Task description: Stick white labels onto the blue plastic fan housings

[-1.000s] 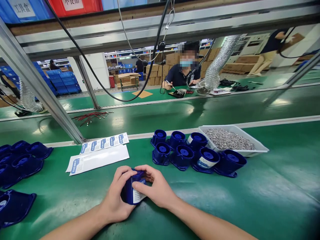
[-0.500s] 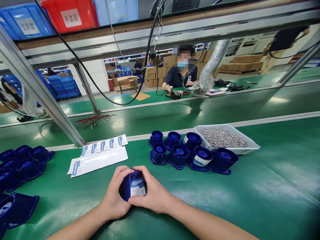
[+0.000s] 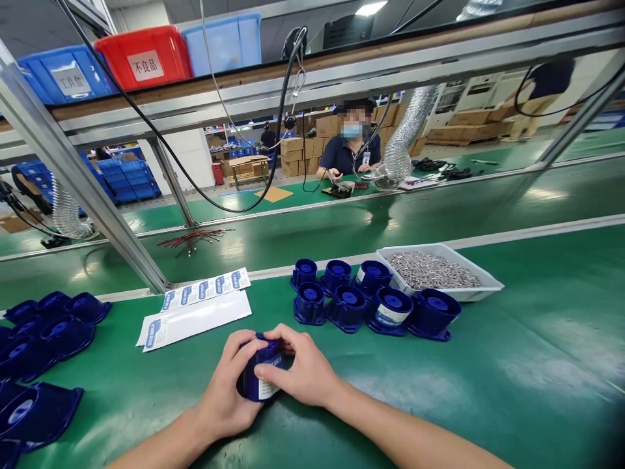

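Note:
Between my two hands is a dark blue plastic housing (image 3: 251, 381) with a blue-and-white label (image 3: 267, 385) on its side. My left hand (image 3: 233, 384) wraps round its left side, fingers over the top edge. From the right, my right hand (image 3: 305, 371) grips it, the thumb lying across the label and hiding part of it. Just beyond my hands lie label sheets (image 3: 205, 318), one mostly bare white backing and one with a row of labels. Several similar blue housings (image 3: 346, 303) stand to the right, some with labels on them.
A white tray (image 3: 491, 286) of small metal parts sits behind the right-hand housings. More blue housings (image 3: 58, 339) crowd the left edge. Red and black wires (image 3: 193, 240) lie past the metal post (image 3: 97, 176). Across the bench sits a person (image 3: 349, 146). Bins (image 3: 146, 58) line the shelf above.
My right thumb has moved up onto the label and now covers part of it. The housing looks slightly turned. The camera view has shifted a little.

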A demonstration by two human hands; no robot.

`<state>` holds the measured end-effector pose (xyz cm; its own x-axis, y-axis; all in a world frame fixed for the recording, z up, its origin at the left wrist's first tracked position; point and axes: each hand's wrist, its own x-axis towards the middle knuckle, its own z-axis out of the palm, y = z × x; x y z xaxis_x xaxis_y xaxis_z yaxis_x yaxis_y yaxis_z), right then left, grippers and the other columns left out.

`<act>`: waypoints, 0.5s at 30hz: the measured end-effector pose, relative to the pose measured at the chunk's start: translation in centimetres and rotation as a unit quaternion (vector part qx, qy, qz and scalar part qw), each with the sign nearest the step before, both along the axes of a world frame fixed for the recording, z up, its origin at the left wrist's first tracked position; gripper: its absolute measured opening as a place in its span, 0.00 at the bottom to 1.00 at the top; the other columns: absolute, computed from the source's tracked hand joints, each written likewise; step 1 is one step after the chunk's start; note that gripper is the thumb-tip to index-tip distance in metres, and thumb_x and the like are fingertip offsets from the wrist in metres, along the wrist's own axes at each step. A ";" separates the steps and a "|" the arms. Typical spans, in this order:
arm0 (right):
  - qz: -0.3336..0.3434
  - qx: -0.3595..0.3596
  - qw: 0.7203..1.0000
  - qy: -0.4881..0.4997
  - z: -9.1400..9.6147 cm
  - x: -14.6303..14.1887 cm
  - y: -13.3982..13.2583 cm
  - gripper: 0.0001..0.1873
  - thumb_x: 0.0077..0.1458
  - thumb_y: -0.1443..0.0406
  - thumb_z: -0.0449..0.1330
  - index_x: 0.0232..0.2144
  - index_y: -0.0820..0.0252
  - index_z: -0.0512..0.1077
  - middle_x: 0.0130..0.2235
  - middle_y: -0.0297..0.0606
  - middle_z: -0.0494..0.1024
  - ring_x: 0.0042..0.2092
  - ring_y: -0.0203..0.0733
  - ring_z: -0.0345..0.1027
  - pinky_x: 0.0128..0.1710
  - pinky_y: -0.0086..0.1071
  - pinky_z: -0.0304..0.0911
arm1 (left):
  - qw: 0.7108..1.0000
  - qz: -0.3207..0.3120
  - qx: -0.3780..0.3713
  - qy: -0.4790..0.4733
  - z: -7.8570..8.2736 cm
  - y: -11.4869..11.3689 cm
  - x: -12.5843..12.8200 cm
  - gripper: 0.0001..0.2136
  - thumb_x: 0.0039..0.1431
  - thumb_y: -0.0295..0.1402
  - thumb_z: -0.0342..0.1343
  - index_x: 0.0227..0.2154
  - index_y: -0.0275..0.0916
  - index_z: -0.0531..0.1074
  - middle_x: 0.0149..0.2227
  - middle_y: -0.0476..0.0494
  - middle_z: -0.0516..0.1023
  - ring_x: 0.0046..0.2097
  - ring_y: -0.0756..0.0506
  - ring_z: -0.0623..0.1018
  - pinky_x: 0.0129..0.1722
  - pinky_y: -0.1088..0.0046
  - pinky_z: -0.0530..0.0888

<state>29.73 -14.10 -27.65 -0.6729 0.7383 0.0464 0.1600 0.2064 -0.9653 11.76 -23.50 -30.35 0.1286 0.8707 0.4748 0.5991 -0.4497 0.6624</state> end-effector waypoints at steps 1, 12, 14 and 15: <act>0.000 -0.004 1.000 0.006 0.0 -0.1 0.1 0.20 0.49 0.57 0.70 0.42 0.60 0.73 0.39 0.36 0.80 0.41 0.44 0.74 0.43 0.36 0.68 | 1.000 -0.003 0.005 0.005 0.0 0.0 0.0 0.31 0.60 0.25 0.61 0.64 0.48 0.61 0.61 0.35 0.61 0.63 0.38 0.67 0.63 0.54 0.69; -0.003 0.030 0.997 -0.065 0.9 0.1 -0.4 0.24 0.56 0.57 0.65 0.52 0.59 0.69 0.50 0.42 0.77 0.52 0.52 0.72 0.54 0.47 0.65 | 1.000 0.021 -0.001 0.000 0.2 0.7 0.1 0.33 0.57 0.26 0.63 0.64 0.49 0.61 0.59 0.36 0.63 0.61 0.37 0.68 0.62 0.51 0.70; 0.009 0.036 0.995 -0.094 1.3 0.3 -0.5 0.29 0.54 0.57 0.67 0.55 0.58 0.67 0.55 0.43 0.75 0.56 0.53 0.69 0.57 0.49 0.63 | 1.000 0.020 -0.002 -0.017 0.3 0.7 0.0 0.32 0.57 0.26 0.63 0.63 0.50 0.62 0.58 0.37 0.64 0.61 0.37 0.69 0.60 0.52 0.71; 0.019 0.034 0.994 -0.101 1.3 0.5 -0.5 0.33 0.51 0.57 0.69 0.56 0.59 0.66 0.56 0.44 0.74 0.57 0.54 0.68 0.58 0.49 0.63 | 0.999 0.018 -0.002 -0.026 0.3 0.7 0.0 0.32 0.56 0.27 0.63 0.63 0.50 0.62 0.58 0.38 0.65 0.60 0.38 0.69 0.59 0.52 0.72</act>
